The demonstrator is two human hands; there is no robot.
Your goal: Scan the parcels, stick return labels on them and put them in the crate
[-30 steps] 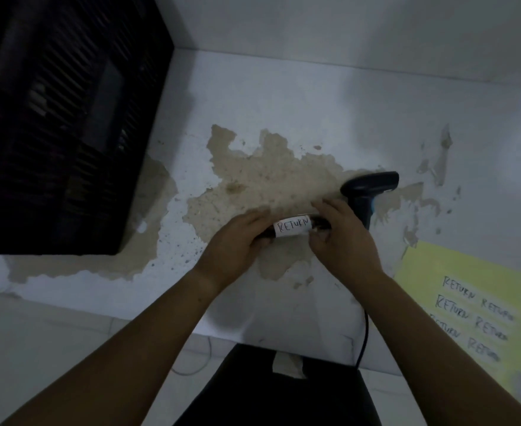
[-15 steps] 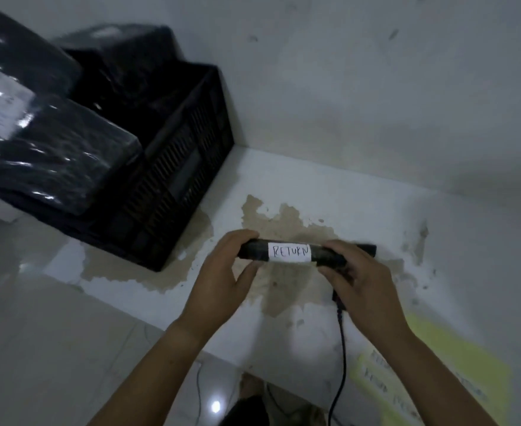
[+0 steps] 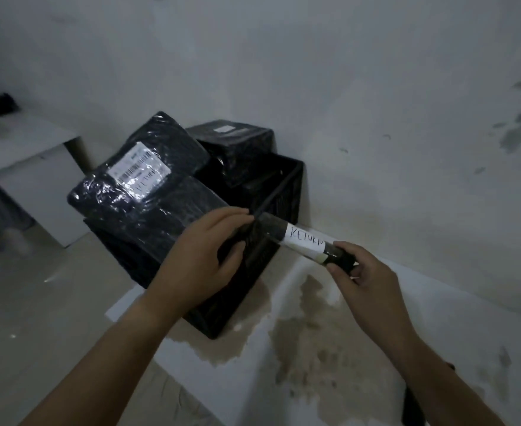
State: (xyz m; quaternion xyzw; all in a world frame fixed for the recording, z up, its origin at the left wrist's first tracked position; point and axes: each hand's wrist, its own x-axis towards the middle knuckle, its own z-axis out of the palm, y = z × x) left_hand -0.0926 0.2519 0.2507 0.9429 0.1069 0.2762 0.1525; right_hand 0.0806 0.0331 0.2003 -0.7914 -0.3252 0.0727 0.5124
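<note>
While it is held above the near corner of the black slatted plastic crate [image 3: 286, 189], the slim black film-wrapped cylindrical parcel [image 3: 270, 231] is gripped at both ends. Its crate-side end is enclosed by the curled fingers of the left hand [image 3: 203, 259], and its other end is pinched between thumb and fingers of the right hand [image 3: 368, 279]. A white handwritten "RETURN" label [image 3: 305, 240] is stuck around its middle. Bulky black wrapped parcels [image 3: 148, 207] are piled in the crate, which is set on the stained white table [image 3: 360, 379].
</note>
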